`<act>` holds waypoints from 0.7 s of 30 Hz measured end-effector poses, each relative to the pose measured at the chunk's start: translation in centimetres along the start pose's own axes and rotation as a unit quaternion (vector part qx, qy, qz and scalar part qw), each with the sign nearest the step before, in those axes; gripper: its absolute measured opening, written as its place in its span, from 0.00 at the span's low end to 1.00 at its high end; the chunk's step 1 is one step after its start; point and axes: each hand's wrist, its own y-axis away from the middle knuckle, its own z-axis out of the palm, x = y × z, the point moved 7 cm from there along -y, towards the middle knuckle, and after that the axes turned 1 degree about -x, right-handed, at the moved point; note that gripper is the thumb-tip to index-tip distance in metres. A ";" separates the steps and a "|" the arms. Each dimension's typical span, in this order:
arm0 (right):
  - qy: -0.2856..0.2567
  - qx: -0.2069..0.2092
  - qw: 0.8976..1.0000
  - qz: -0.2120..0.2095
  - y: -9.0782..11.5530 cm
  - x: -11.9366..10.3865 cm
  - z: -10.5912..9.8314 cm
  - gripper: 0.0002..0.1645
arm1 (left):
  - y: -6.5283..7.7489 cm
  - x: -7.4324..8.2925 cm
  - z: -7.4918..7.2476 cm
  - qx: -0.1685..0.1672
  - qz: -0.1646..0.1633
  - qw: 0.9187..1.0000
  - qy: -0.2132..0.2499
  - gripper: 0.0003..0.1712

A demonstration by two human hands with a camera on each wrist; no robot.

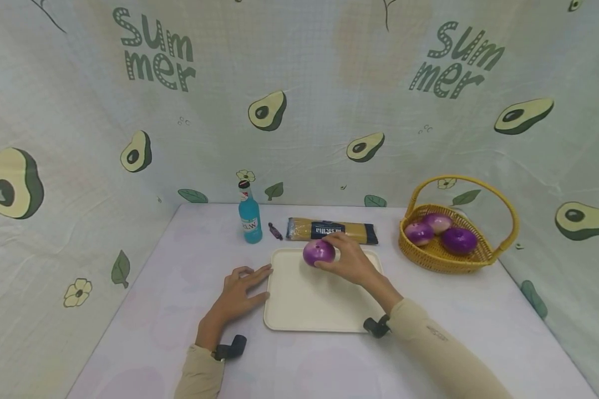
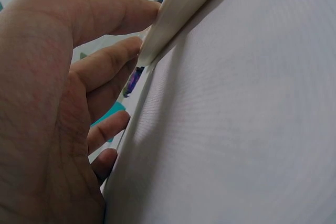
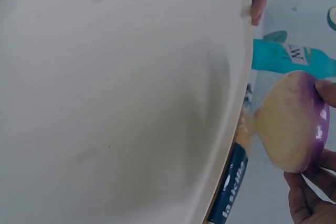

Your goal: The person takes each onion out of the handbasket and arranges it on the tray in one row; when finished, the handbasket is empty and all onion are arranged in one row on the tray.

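My right hand [image 1: 348, 259] grips a purple-and-cream turnip [image 1: 319, 252] between thumb and fingers, over the far part of a cream tray [image 1: 324, 310]. Seen from the right wrist, the turnip [image 3: 291, 124] shows its pale underside with a stubby root, held clear above the tray [image 3: 121, 87]. My left hand [image 1: 239, 296] rests at the tray's left edge with fingers spread. In the left wrist view, the thumb and fingertips of that hand [image 2: 63, 87] lie against the tray's rim [image 2: 178, 11].
A yellow wicker basket [image 1: 431, 264] with two turnips and a darker purple vegetable [image 1: 459, 240] stands at the right. Behind the tray lies a pasta packet [image 1: 329, 230]. Left of it are a small dark-wrapped candy [image 1: 275, 231] and an upright blue bottle [image 1: 250, 219].
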 end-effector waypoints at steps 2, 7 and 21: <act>0.000 -0.001 1.000 0.000 -0.1 0.0 0.1 0.41 | 0.0 -0.1 0.1 -0.004 -0.002 1.000 -0.003 0.37; -0.001 -0.001 1.000 0.001 -0.2 0.0 0.4 0.40 | -0.1 0.1 0.1 -0.008 -0.004 1.000 -0.006 0.37; -0.008 -0.006 1.000 -0.006 -0.6 -0.4 1.1 0.41 | 0.0 0.2 -0.1 -0.004 0.005 1.000 -0.003 0.37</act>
